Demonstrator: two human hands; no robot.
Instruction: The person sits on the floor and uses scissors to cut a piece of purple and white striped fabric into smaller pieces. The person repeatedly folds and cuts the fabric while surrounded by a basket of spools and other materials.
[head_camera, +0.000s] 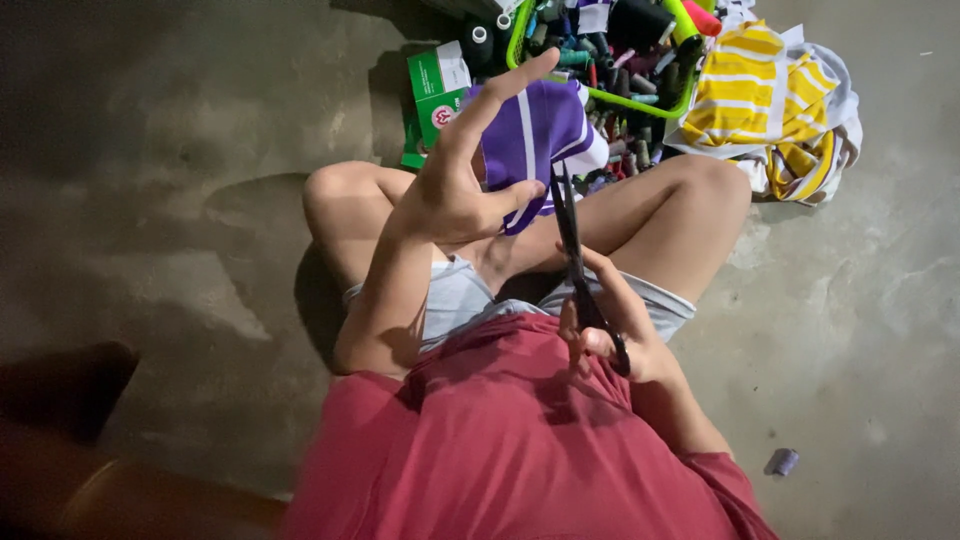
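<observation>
Purple cloth (540, 125) (white-striped) in left hand (460, 190); right hand (610, 330) holds scissors (572, 240).

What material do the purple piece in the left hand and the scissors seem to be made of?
Purple piece: soft cloth, probably knit, matte, with white stripes; it folds and drapes over the left hand. Scissors: dark blades, likely metal, dull finish; the handle loops in the right hand look black, perhaps plastic or coated.
</observation>
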